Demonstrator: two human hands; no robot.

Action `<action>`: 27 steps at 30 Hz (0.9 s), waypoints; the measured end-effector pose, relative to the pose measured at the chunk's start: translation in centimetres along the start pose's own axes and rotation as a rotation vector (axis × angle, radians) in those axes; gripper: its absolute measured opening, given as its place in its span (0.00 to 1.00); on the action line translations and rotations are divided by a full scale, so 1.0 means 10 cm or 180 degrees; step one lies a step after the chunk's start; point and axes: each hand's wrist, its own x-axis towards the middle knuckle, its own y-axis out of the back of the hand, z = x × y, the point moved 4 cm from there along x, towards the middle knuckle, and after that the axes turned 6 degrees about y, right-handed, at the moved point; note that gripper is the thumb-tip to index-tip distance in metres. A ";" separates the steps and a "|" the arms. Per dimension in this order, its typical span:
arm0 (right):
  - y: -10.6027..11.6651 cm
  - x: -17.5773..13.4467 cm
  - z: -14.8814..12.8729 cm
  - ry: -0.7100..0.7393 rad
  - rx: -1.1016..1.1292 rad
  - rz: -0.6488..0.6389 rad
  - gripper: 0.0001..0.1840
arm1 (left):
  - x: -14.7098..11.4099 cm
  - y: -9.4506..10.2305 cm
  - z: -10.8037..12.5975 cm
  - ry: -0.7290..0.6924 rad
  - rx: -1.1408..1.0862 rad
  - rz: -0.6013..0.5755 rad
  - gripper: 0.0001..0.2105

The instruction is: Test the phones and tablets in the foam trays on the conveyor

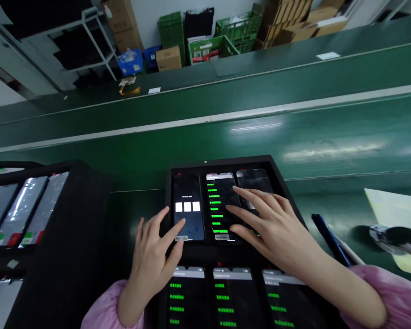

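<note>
Several phones lie face up in the slots of a black tray (222, 161). The back-left phone (188, 183) reads "Vibrator test" above three white squares. My left hand (154, 256) is over that phone's left and lower edge, fingers apart and holding nothing. The back-middle phone (221, 210) shows a list of green lines. Over its right side my right hand (269, 219) spreads its fingers; whether the tips touch the glass I cannot tell. That hand partly covers the dark back-right phone (256, 178). Front phones (226, 292) also display green lists.
At left stands another black tray (75, 205) with film-covered phones (30, 205). A dark blue pen (330, 237) and yellowish paper (390, 210) lie at right. Behind runs a green bench (192, 146) with a pale strip; beyond it are green crates (212, 45) and cartons (169, 58).
</note>
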 end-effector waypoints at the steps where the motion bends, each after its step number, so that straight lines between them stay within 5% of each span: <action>1: -0.04 0.02 -0.01 0.0015 0.0042 -0.0062 0.21 | 0.00 0.00 0.00 -0.0003 0.0004 0.0010 0.21; 5: -0.09 0.05 -0.02 -0.0031 0.0011 -0.0181 0.22 | 0.01 0.00 0.00 -0.0024 0.0002 0.0021 0.20; 11: 0.06 -0.05 -0.02 -0.0033 -0.0015 0.0186 0.19 | 0.00 0.00 0.02 -0.0029 0.0032 0.0021 0.20; 21: -0.09 -0.16 -0.08 0.0125 -0.0064 0.0063 0.20 | 0.17 -0.01 0.00 0.0291 0.0109 -0.0069 0.25; 27: -0.10 -0.18 -0.09 0.0019 0.0015 0.0070 0.19 | 0.08 0.01 -0.05 0.0436 -0.0408 0.0588 0.28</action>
